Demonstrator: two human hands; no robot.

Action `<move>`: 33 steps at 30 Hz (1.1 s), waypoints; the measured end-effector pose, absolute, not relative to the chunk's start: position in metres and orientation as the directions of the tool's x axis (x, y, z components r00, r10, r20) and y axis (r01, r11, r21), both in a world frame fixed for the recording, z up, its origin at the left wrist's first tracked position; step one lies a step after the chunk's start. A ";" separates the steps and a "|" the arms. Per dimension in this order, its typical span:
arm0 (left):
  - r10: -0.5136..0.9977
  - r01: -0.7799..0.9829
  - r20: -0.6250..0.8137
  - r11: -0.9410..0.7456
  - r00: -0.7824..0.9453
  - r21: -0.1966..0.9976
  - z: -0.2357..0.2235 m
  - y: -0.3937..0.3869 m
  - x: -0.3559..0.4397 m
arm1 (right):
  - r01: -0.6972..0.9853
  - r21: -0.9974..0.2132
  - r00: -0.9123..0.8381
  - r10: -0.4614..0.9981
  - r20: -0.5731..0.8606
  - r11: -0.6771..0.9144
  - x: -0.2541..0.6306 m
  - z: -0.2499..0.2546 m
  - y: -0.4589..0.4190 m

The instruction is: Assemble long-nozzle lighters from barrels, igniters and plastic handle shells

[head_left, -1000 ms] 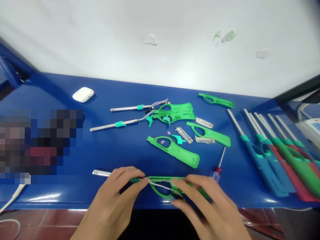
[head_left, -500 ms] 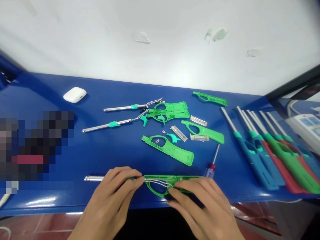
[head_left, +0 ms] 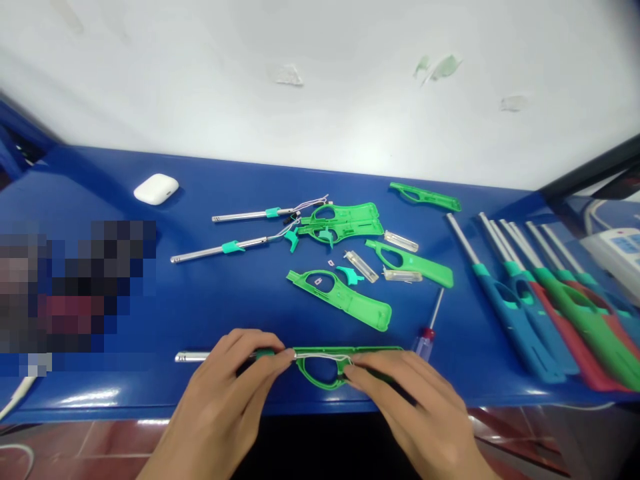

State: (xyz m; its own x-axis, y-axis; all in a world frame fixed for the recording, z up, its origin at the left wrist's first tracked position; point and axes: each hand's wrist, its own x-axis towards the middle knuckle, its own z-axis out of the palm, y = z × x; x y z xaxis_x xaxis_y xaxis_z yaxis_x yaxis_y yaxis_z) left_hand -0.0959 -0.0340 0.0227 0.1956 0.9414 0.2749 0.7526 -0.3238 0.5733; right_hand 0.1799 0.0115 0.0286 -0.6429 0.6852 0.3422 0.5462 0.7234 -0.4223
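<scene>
At the front edge of the table lies an open green lighter shell half (head_left: 323,385), its finger loop between my two hands. My left hand (head_left: 233,387) is closed around a metal lighter tube (head_left: 193,357), near its teal collar at the shell's front end. Thin white wires (head_left: 323,356) run from there across the top of the loop. My right hand (head_left: 420,393) pinches the shell's handle end where the wires finish; the exact part under its fingertips is hidden. A screwdriver (head_left: 426,341) lies just beyond the right hand.
Beyond are more green shell halves (head_left: 350,301), two wired tubes (head_left: 205,254), clear gas tanks (head_left: 361,266) and teal triggers (head_left: 351,275). Assembled lighters (head_left: 525,327) lie at right. A white earbud case (head_left: 157,189) sits back left. A white wall (head_left: 320,127) stands behind.
The wires, which sagged across the finger loop, now lie straighter along its top. My right fingertips have shifted slightly, and the whole view has moved a little.
</scene>
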 end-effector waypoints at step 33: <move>0.915 0.951 0.396 -0.189 0.080 0.244 0.057 0.036 -0.116 | 0.370 -0.585 -0.566 0.674 0.475 0.722 0.176 0.026 0.027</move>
State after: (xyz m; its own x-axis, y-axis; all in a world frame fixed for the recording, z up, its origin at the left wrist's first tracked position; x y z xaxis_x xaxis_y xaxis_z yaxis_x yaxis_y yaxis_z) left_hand -0.1160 0.0361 0.0568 0.0801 0.9146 0.3963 0.9513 -0.1889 0.2437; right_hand 0.1765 0.0270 0.0257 -0.5656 0.6743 0.4747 0.3698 0.7219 -0.5849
